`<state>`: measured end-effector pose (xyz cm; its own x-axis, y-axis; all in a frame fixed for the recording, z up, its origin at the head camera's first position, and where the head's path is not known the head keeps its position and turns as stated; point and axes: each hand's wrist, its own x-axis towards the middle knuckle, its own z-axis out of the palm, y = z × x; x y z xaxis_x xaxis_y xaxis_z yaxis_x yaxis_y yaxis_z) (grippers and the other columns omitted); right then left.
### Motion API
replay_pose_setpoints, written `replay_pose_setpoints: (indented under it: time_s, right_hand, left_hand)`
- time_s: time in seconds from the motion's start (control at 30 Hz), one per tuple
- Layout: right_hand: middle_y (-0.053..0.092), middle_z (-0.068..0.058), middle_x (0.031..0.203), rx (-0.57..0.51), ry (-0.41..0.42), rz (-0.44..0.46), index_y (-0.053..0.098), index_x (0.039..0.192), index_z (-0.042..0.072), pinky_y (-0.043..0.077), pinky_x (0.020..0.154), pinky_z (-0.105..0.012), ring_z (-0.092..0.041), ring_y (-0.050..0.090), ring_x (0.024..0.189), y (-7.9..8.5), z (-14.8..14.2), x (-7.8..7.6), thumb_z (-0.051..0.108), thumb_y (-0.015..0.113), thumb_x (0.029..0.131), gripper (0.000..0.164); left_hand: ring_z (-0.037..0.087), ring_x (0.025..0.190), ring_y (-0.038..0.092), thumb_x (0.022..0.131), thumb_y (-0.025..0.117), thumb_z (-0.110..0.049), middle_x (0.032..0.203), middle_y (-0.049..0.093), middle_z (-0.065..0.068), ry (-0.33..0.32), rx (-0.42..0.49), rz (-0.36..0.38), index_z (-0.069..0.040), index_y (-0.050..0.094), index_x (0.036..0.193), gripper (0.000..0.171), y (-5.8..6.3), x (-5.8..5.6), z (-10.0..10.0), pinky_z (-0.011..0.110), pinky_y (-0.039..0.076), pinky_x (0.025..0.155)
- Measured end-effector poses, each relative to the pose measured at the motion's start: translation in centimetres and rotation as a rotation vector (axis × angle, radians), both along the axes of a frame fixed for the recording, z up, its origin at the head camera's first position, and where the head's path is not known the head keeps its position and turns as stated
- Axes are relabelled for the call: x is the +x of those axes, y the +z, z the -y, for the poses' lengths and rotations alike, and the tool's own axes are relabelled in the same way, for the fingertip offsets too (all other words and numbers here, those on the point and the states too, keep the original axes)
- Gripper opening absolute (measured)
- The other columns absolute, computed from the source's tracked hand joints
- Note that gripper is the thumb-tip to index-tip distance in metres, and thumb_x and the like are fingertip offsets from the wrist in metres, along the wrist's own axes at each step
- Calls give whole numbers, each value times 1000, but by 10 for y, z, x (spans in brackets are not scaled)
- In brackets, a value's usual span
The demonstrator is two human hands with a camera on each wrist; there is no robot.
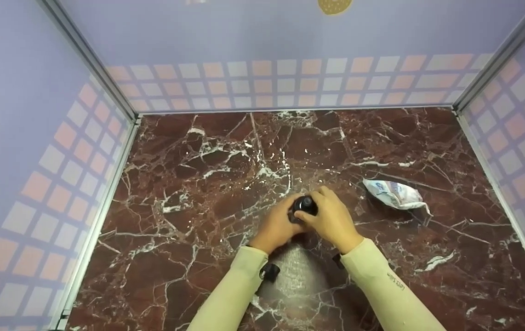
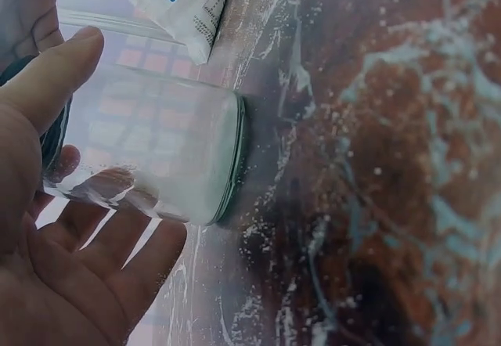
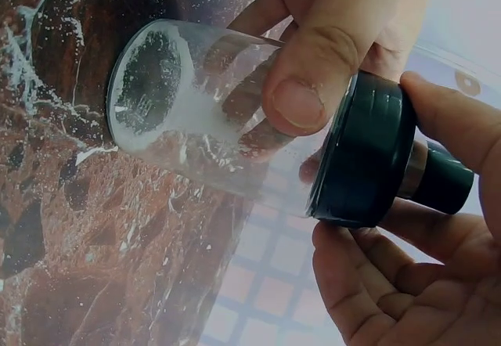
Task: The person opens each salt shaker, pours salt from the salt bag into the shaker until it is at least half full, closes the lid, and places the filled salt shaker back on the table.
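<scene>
A clear glass jar point(image 3: 211, 111) with white granules inside has a black lid point(image 3: 368, 150) topped by a small knob. My left hand point(image 1: 275, 226) grips the jar near its top, the thumb across the glass just below the lid. With thumb and fingers, my right hand point(image 1: 333, 220) holds the lid by its rim. In the left wrist view the jar's base point(image 2: 231, 158) is close over the marble surface. From the head, the hands hide most of the glass and only the black top shows between them.
A crumpled white packet with printing point(image 1: 396, 195) lies to the right of the hands. White grains are scattered over the dark red marble tabletop point(image 1: 152, 257). Purple panels with checks point(image 1: 262, 41) enclose it at the back and both sides.
</scene>
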<state>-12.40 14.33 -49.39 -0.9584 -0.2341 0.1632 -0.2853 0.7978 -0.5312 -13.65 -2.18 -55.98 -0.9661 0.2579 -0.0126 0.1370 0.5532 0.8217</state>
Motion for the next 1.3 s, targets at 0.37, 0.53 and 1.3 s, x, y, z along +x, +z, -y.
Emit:
replay_pose_setpoints:
  time_s: [0.37,0.53,1.3]
  right_hand:
    - [61,-13,108,-30,31,52,69,117,0,54,92,-49,-31,62,102,0,-2,-9,35,86,84,51]
    - [62,-13,110,-40,46,45,69,120,-1,53,96,-50,-32,62,105,-1,-1,-11,33,85,85,50]
    - [62,-15,125,12,159,57,67,128,0,50,105,-51,-34,62,117,1,-11,-11,35,81,90,54]
  left_hand:
    - [20,112,66,74,93,-26,140,64,-3,-12,39,29,-43,54,145,83,-3,-7,0,43,54,99]
    - [23,124,62,74,93,-32,140,64,-4,-4,10,16,-42,54,145,82,-3,-10,1,49,47,108]
    - [21,108,68,75,92,-29,140,63,-4,-14,84,26,-45,53,146,83,-5,-1,-2,45,57,95]
